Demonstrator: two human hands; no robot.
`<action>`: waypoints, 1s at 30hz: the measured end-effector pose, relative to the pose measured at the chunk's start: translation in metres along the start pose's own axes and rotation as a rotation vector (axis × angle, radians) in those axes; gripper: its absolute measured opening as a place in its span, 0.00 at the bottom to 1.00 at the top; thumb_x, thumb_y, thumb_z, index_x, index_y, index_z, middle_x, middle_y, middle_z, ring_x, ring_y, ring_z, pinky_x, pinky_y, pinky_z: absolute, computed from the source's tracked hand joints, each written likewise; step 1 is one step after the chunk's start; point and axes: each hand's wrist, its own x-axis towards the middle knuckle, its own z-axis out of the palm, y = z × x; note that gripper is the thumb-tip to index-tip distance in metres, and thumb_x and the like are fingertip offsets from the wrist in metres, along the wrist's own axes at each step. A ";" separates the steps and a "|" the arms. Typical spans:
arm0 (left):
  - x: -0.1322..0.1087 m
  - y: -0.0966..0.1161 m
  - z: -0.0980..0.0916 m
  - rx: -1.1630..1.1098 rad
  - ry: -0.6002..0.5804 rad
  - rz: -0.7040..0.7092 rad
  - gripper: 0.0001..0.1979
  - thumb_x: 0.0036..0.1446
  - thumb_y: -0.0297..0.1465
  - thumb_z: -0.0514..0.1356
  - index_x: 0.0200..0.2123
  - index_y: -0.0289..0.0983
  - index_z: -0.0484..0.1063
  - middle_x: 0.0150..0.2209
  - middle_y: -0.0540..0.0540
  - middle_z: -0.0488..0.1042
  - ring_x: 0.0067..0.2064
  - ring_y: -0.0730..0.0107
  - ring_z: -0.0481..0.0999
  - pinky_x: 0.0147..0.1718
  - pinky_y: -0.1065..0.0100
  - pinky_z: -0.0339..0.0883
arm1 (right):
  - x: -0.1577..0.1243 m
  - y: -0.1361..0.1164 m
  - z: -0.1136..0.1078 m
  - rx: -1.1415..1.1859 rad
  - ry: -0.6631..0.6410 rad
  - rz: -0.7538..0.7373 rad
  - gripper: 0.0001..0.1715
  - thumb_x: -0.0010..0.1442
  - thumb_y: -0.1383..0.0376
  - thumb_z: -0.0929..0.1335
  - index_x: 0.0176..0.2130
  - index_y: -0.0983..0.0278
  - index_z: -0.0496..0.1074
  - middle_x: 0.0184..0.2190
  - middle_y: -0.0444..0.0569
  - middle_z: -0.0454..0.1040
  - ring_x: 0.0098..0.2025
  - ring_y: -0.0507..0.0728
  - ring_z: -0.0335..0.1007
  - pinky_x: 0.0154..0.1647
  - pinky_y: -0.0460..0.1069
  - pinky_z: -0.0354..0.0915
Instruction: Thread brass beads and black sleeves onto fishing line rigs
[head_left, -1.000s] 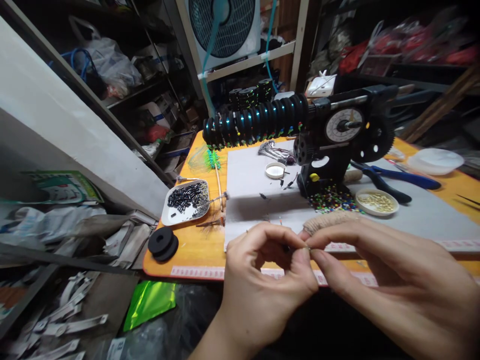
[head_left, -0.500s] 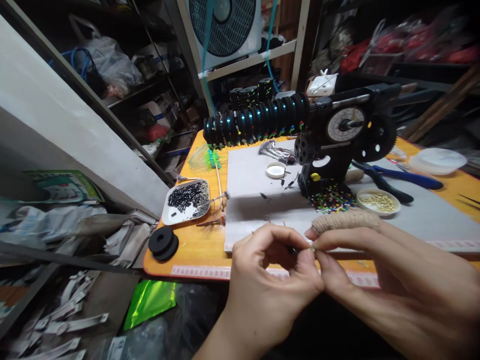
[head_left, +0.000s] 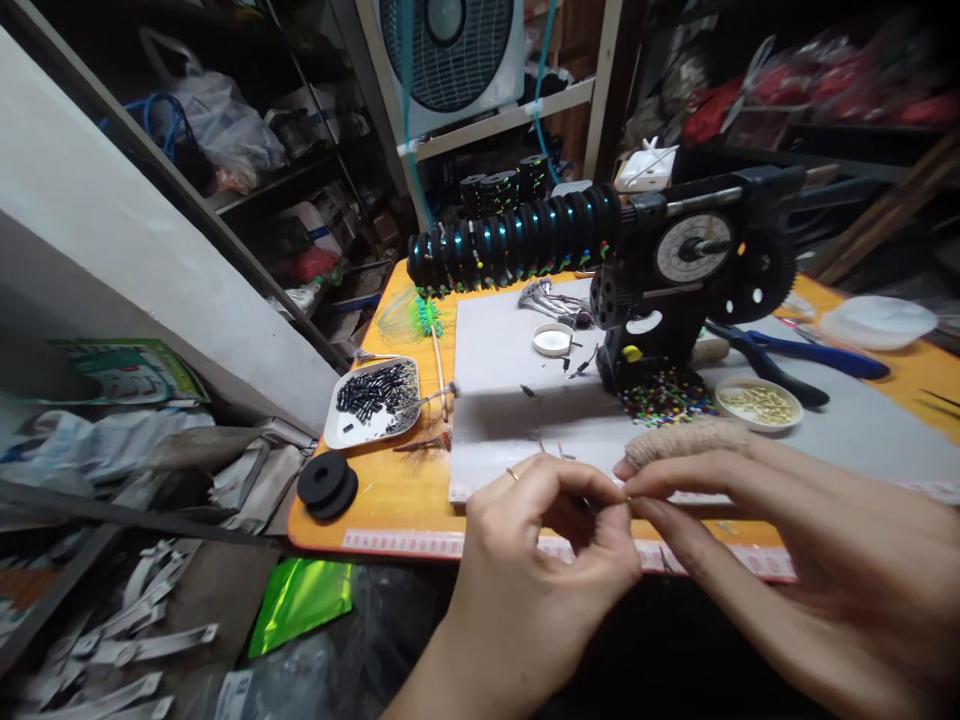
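Observation:
Thumb and forefinger of my left hand (head_left: 551, 570) are pinched together at the table's front edge. Fingertips of my right hand (head_left: 780, 540) meet them, also pinched. Between the two sits something very small, mostly covered by the fingers, whose kind I cannot make out. One right finger is wrapped in tan tape (head_left: 686, 442). A thin gold-coloured curved bit (head_left: 512, 474) shows above my left knuckles. Beyond the hands lie loose coloured beads (head_left: 667, 398) and a round dish (head_left: 793, 421) of small gold-coloured pieces.
A black winding device (head_left: 694, 250) carries a row of spools (head_left: 517, 235) on a grey board (head_left: 491, 345). A white tray (head_left: 330, 437) of black cylinders and a black foam spool (head_left: 327, 486) are left. Blue-handled pliers (head_left: 821, 357) lie right. A box fan (head_left: 450, 60) stands behind.
My hands stay together with small finger shifts. The right thumb has dropped slightly and the left hand has turned a little, with the gold-coloured bit now showing.

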 end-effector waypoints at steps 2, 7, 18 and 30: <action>-0.002 -0.002 -0.001 -0.020 -0.010 -0.003 0.05 0.58 0.20 0.67 0.34 0.35 0.81 0.30 0.47 0.83 0.28 0.72 0.82 0.30 0.75 0.77 | -0.004 0.002 0.001 0.011 0.009 0.037 0.09 0.75 0.72 0.68 0.50 0.58 0.73 0.45 0.46 0.79 0.44 0.52 0.78 0.43 0.46 0.71; -0.005 -0.004 -0.004 -0.059 -0.009 -0.049 0.03 0.62 0.23 0.68 0.35 0.36 0.82 0.27 0.49 0.80 0.25 0.73 0.78 0.25 0.75 0.75 | -0.009 0.005 0.002 0.023 0.019 0.117 0.06 0.76 0.68 0.68 0.49 0.56 0.73 0.44 0.47 0.78 0.44 0.56 0.78 0.44 0.50 0.71; -0.003 -0.011 -0.012 0.277 0.011 0.310 0.07 0.62 0.18 0.65 0.38 0.34 0.82 0.30 0.45 0.84 0.28 0.69 0.83 0.30 0.73 0.79 | -0.017 0.014 -0.004 -0.060 -0.044 0.024 0.06 0.77 0.68 0.66 0.52 0.59 0.71 0.47 0.49 0.76 0.48 0.55 0.76 0.49 0.48 0.70; -0.001 -0.003 -0.009 0.293 -0.061 0.161 0.08 0.58 0.19 0.63 0.32 0.37 0.75 0.28 0.52 0.75 0.24 0.77 0.67 0.21 0.74 0.61 | -0.020 0.014 0.000 -0.139 -0.065 -0.156 0.13 0.73 0.75 0.67 0.54 0.62 0.72 0.51 0.51 0.73 0.54 0.57 0.72 0.57 0.49 0.67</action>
